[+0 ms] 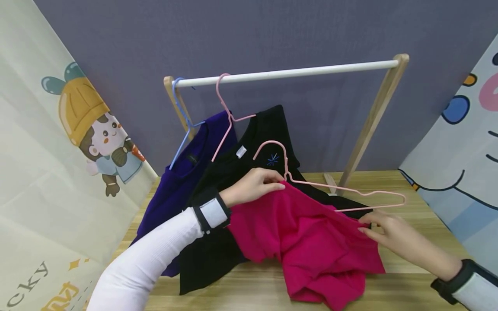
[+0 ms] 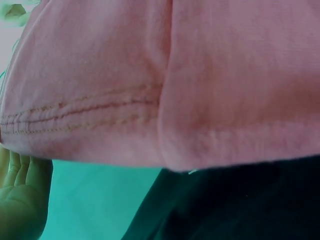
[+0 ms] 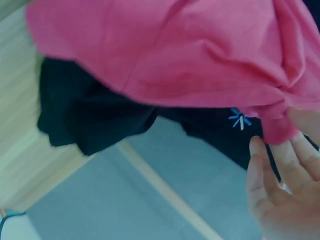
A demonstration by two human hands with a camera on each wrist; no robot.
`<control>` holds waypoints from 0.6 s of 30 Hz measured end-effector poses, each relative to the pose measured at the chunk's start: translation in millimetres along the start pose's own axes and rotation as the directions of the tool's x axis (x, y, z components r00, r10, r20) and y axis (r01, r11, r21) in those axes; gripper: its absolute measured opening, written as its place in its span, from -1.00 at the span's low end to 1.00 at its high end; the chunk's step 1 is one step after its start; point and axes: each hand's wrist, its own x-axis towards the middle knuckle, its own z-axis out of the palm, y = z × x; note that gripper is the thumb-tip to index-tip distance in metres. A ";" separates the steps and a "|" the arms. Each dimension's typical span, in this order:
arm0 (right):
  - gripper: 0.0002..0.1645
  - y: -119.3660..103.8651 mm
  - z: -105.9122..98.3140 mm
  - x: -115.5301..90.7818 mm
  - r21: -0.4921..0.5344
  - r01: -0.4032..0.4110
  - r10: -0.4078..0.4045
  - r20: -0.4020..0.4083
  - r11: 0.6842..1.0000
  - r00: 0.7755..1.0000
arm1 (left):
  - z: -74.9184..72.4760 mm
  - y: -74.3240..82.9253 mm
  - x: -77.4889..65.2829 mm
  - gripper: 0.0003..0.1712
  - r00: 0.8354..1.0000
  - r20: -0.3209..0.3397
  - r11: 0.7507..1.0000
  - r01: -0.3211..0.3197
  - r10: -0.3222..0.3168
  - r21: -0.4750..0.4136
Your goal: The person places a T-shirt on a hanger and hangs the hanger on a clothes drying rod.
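A bright pink garment [image 1: 311,242] is spread in folds over the table's front. My left hand [image 1: 256,185] pinches its upper edge beside the neck of a pink hanger [image 1: 350,188]. The hanger's right arm lies bare above the cloth; its left part is hidden by garment and hand. At the right end of the same edge, my right hand [image 1: 385,229] holds the cloth between thumb and fingers. The right wrist view shows that hand [image 3: 290,170] gripping a gathered bit of pink fabric [image 3: 200,55]. Pink cloth [image 2: 100,65] fills most of the left wrist view.
A white rail [image 1: 311,71] on wooden posts stands behind. From its left end hang a purple top [image 1: 163,203] on a blue hanger [image 1: 188,123] and a black top [image 1: 218,185] on another pink hanger [image 1: 223,99]. The wooden table [image 1: 253,289] shows in front.
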 end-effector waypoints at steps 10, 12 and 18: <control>-0.70 9.9 -13.8 -5.6 -0.112 0.141 -0.154 -0.109 0.984 0.982 | -2.6 -6.7 -7.8 -0.79 1.000 0.014 1.000 0.011 -0.012 0.020; -0.76 11.5 -15.8 -5.8 -0.140 0.160 -0.177 -0.119 0.977 0.977 | -2.6 -7.6 -9.6 -0.78 1.000 0.013 1.000 0.013 -0.014 0.020; -0.72 19.2 -20.5 -8.4 -0.184 0.221 -0.255 -0.187 0.958 0.949 | -2.1 -9.9 -14.0 -0.79 1.000 0.009 1.000 0.010 -0.010 0.017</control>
